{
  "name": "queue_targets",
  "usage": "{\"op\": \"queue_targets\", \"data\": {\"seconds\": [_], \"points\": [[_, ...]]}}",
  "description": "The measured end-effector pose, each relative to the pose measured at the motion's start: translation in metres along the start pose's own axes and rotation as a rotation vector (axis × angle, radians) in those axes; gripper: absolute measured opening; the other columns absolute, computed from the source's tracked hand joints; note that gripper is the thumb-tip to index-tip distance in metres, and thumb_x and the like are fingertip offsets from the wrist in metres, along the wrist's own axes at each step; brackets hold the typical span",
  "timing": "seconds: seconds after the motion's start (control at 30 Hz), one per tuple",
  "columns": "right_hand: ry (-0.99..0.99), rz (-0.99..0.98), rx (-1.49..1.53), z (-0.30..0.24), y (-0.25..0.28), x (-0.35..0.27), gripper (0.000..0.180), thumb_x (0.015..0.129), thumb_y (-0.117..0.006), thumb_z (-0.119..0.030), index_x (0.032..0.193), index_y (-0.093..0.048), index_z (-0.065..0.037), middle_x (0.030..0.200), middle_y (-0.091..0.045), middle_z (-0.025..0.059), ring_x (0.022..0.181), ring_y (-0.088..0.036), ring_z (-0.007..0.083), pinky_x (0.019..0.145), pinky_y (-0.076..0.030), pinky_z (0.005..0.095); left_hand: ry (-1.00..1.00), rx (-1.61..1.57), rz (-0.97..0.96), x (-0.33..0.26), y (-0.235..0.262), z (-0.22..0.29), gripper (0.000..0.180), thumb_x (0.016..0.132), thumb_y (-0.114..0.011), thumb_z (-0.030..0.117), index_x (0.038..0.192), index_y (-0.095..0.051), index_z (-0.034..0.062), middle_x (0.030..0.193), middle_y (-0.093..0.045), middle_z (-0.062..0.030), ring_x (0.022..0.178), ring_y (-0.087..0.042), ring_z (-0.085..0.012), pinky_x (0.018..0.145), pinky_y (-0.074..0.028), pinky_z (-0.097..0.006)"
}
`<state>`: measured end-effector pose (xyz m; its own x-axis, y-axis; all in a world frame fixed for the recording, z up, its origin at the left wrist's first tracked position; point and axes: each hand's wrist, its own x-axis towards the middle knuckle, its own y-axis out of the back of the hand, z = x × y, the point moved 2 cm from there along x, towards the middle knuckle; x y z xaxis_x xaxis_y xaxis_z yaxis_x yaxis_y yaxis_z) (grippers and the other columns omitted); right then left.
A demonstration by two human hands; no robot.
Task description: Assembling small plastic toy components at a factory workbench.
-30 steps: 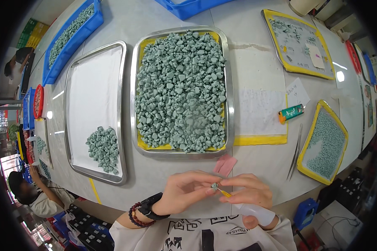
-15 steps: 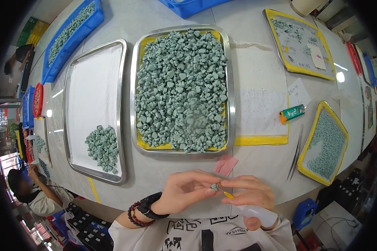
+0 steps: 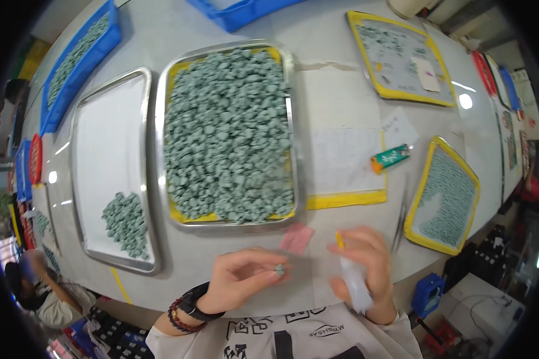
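Note:
Between the thumb and fingertips of my left hand (image 3: 242, 278) is a small green stone-like piece (image 3: 279, 269). My right hand (image 3: 371, 263) is wrapped round a white squeeze bottle (image 3: 354, 284) with a yellow tip (image 3: 340, 240) pointing up and away from me. The two hands are apart, just above the table's near edge. Beyond them a metal tray (image 3: 298, 149) is heaped with green pieces (image 3: 227, 137). To its left, a white-lined metal tray (image 3: 111, 149) carries a smaller pile of such pieces (image 3: 126, 224) in its near right corner.
A pink cloth scrap (image 3: 296, 238) lies beyond my hands. On the right are tweezers (image 3: 400, 221), a green lighter (image 3: 391, 158) and a yellow-edged tray (image 3: 419, 191) of tiny pieces; another yellow-edged tray (image 3: 389, 93) is farther back. A blue bin (image 3: 105, 45) stands far left. Someone sits at far left.
My hands have separated: the right, with the bottle, moved away from the green piece and its tip turned upward. The left still pinches the piece. The view has shifted slightly.

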<state>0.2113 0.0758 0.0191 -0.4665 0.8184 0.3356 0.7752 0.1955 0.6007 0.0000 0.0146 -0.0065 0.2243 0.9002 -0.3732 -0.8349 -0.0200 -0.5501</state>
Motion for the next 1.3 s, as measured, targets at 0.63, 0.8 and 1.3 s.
{"op": "queue_targets", "data": {"seconds": [0.63,0.8,1.3], "points": [[-0.423,0.171,-0.546,0.086,0.121,-0.03,0.01,0.072,-0.064,0.005,0.081,-0.063,0.0,0.079,-0.057,0.0078,0.077,-0.054,0.0216,0.068,-0.042,0.0296,0.058,0.086,-0.004,0.004,-0.005,-0.001,0.019,0.084,-0.058,0.002,0.102,-0.061,-0.0042,0.091,-0.061,-0.015,0.077,-0.064,-0.0222,0.068,-0.053,-0.031],[-0.309,0.06,-0.612,0.091,0.12,-0.022,0.011,0.07,-0.065,0.004,0.08,-0.063,0.0,0.079,-0.057,0.0075,0.08,-0.052,0.0222,0.07,-0.041,0.0316,0.063,0.092,-0.008,0.006,-0.004,0.0,0.019,0.084,-0.058,0.002,0.103,-0.061,-0.0042,0.092,-0.062,-0.015,0.077,-0.064,-0.022,0.067,-0.053,-0.031],[-0.266,0.023,-0.638,0.088,0.112,-0.017,0.009,0.07,-0.066,0.004,0.076,-0.061,0.0,0.078,-0.056,0.008,0.079,-0.052,0.0239,0.072,-0.04,0.0325,0.07,0.039,-0.067,0.004,-0.001,0.0,0.021,0.085,-0.057,-0.004,0.106,-0.059,-0.0041,0.101,-0.061,-0.0137,0.087,-0.064,-0.0196,0.076,-0.053,-0.029]]}}
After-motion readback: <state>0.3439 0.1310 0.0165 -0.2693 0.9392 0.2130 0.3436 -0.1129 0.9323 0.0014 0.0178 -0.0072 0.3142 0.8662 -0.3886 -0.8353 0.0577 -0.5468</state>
